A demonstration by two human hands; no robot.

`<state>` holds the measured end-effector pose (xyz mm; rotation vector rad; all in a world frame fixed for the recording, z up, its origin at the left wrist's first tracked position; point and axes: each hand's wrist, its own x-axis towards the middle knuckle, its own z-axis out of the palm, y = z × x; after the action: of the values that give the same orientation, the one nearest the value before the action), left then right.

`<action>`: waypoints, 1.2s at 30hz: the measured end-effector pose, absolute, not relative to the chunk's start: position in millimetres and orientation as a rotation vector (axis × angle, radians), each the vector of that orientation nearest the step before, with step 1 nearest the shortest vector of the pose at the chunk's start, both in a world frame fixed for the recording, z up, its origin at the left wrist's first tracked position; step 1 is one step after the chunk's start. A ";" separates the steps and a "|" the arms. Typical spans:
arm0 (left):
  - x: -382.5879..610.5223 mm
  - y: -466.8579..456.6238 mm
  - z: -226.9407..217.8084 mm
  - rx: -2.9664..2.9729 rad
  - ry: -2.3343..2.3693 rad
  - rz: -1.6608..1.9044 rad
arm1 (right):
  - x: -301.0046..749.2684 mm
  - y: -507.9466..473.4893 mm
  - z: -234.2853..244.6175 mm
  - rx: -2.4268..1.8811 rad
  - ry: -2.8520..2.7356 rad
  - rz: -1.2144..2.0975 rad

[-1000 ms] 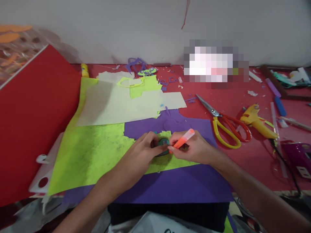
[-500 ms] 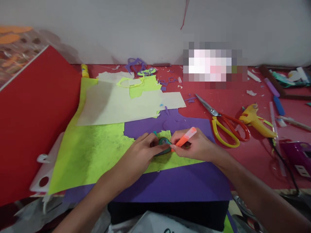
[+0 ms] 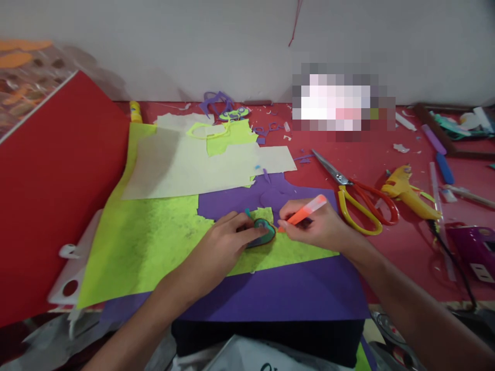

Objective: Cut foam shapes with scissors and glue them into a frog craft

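My left hand presses a small rounded green piece with a dark edge flat against the yellow-green sheet. Its thumb and fingers lie over the left part of the piece, hiding that side. In my right hand is an orange pen, gripped between thumb and fingers, its tip low over the sheet just right of the green piece. Whether the tip touches the sheet, I cannot tell. A purple sheet lies beneath the yellow-green one.
Scissors with red and yellow handles lie at right, beside a yellow glue gun. Pale paper covers the sheet's upper part. A red board stands at left. Purple offcuts lie near the wall.
My right hand has moved the pen slightly right, away from the green piece, exposing more of its right edge. My left hand stays in place.
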<state>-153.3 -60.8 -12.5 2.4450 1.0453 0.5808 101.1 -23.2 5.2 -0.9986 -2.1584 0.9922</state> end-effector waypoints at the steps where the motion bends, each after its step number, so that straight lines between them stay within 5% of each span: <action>1: -153.0 -61.2 -12.5 2.454 1.048 0.590 | 103.6 -22.5 4.6 -1.020 -2.126 0.981; 36: -161.0 -50.2 10.8 2.278 0.973 0.418 | 80.6 -32.7 11.5 -0.689 -2.318 1.148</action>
<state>-161.0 -50.2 10.8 2.2778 0.9728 0.4177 80.6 -32.7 11.5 -0.6892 -2.3178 1.1479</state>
